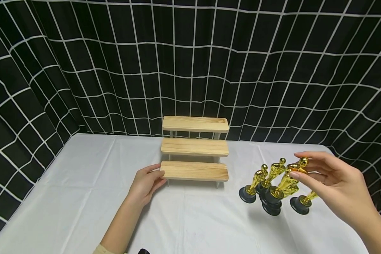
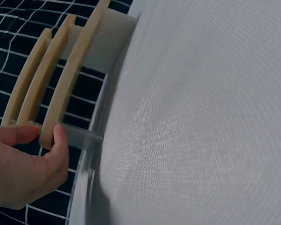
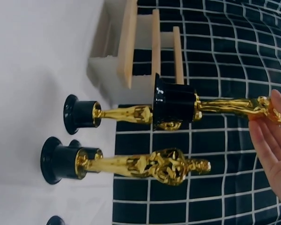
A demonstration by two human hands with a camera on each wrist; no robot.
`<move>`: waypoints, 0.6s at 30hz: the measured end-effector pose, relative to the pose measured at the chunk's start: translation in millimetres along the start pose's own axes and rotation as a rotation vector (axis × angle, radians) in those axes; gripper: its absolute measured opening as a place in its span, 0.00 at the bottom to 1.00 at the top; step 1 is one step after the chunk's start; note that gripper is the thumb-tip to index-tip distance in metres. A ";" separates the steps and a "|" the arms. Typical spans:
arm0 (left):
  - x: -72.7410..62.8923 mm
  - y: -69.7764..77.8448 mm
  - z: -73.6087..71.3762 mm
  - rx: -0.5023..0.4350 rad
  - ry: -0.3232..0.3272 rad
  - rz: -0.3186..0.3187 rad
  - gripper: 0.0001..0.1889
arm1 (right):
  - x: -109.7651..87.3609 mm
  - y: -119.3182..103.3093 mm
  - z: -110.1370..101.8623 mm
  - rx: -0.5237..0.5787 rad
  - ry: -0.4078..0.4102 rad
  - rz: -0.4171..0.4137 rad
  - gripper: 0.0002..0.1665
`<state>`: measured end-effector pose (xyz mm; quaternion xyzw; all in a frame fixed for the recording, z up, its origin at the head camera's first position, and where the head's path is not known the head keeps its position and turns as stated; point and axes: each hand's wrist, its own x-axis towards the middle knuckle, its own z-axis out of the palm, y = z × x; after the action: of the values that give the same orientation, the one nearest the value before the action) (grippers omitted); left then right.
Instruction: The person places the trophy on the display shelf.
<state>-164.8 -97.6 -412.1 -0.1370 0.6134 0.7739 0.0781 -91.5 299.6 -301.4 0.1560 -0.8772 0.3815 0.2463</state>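
My left hand (image 1: 146, 184) grips the left end of the lowest board of a three-tier wooden display stand (image 1: 193, 171), thumb on top and fingers beneath. In the left wrist view, its thumb and fingers pinch the edge of that front board (image 2: 68, 84). On the right, my right hand (image 1: 343, 180) holds a gold statuette trophy (image 3: 225, 106) by its upper body between thumb and fingers. Its black base hangs raised above the table, as the right wrist view shows. Several matching trophies (image 1: 257, 178) stand just below and around it, partly hidden by the held one and the hand.
A white cloth (image 1: 82, 197) covers the table. Behind it hangs a black curtain (image 1: 190, 63) with a white grid. Clear side supports (image 2: 82, 136) carry the stand's boards. A small dark object (image 1: 143, 251) shows at the bottom edge of the head view.
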 end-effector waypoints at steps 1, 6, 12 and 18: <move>-0.2 0.0 0.5 0.011 0.002 0.006 0.26 | 1.6 -1.1 1.3 0.015 -0.002 -0.006 0.31; -1.4 0.2 2.9 0.058 -0.005 0.040 0.26 | 12.2 -5.7 8.6 0.095 -0.018 -0.039 0.33; -4.0 2.4 1.2 0.030 -0.014 0.010 0.26 | 25.8 -14.9 18.0 0.106 -0.048 -0.060 0.30; -1.9 1.8 -0.2 -0.023 -0.005 -0.021 0.25 | 35.9 -25.2 29.1 0.086 -0.065 -0.061 0.29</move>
<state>-163.5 -98.1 -409.8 -0.1425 0.6026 0.7805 0.0861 -118.9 258.1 -283.8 0.2055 -0.8624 0.4057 0.2223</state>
